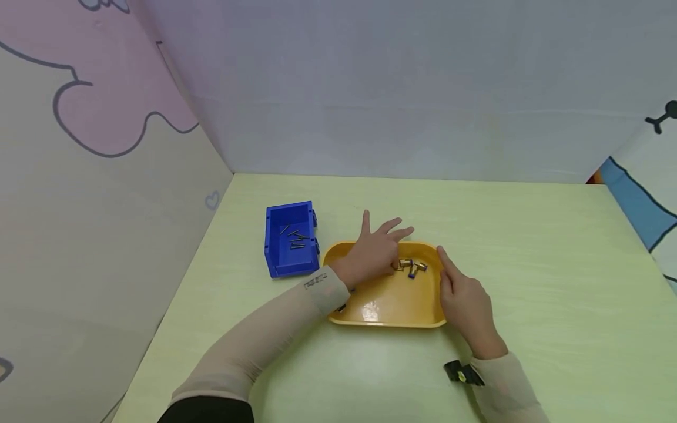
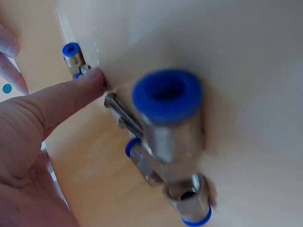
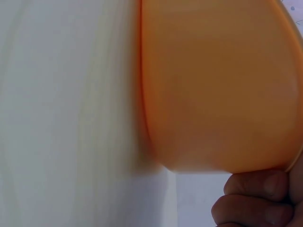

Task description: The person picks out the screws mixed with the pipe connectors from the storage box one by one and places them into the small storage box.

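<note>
My left hand (image 1: pixel 372 252) reaches into a yellow tray (image 1: pixel 396 308), one finger bent down and the others spread. In the left wrist view a fingertip (image 2: pixel 96 80) sits right at the head end of a metal screw (image 2: pixel 124 113); whether it pinches a screw, I cannot tell. Metal push-in fittings with blue collars (image 2: pixel 170 127) lie around it, and more fittings (image 1: pixel 415 269) show at the tray's far right. With curled fingers and the thumb, my right hand (image 1: pixel 468 305) grips the tray's right side, index finger along the rim.
A blue bin (image 1: pixel 291 267) with several screws (image 1: pixel 297 238) stands left of the tray. The pale green table (image 1: pixel 555 264) meets a wall at the back and a printed panel on the left. A black strap (image 1: pixel 462 373) is by the right cuff.
</note>
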